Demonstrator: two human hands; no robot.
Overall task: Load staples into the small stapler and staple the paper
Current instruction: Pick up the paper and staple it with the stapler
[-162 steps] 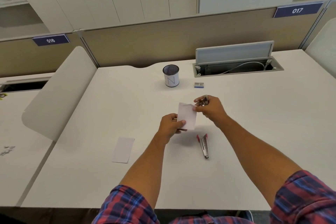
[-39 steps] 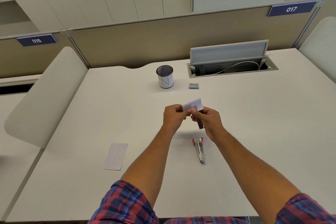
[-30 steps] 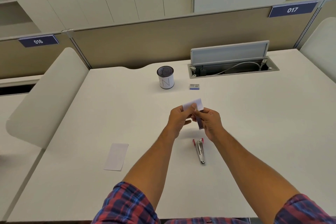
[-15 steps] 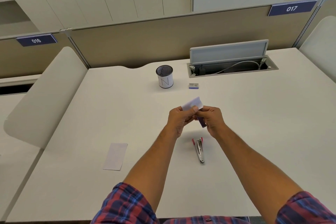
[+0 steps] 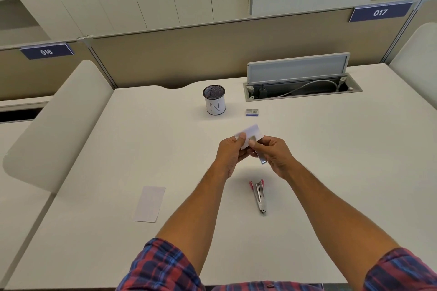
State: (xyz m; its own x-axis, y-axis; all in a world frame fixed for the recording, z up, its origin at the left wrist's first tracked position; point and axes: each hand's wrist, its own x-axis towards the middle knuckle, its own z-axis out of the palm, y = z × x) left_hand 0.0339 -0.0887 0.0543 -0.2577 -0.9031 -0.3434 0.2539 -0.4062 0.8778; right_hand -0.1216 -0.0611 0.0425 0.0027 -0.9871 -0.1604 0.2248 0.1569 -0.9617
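Above the middle of the desk, my left hand [image 5: 229, 156] pinches the left end of a small white paper slip [image 5: 252, 132]. My right hand [image 5: 276, 154] grips a small dark metallic stapler [image 5: 262, 158], its upper end at the paper's lower edge under my thumb. Most of the stapler is hidden by my fingers. A red and metal stapler-like tool [image 5: 259, 196] lies on the desk just below my hands. Behind them sits a small staple box [image 5: 252, 112].
A second white paper slip [image 5: 149, 203] lies at the front left. A mesh pen cup [image 5: 214, 103] stands at the back, with an open cable tray [image 5: 303, 91] to its right. Curved side dividers [image 5: 54, 123] bound the white desk [image 5: 343, 160].
Both hands have kept their hold and drifted slightly away from me. The paper has gone from hanging upright to lying tilted above my fingers, with the stapler now below it.
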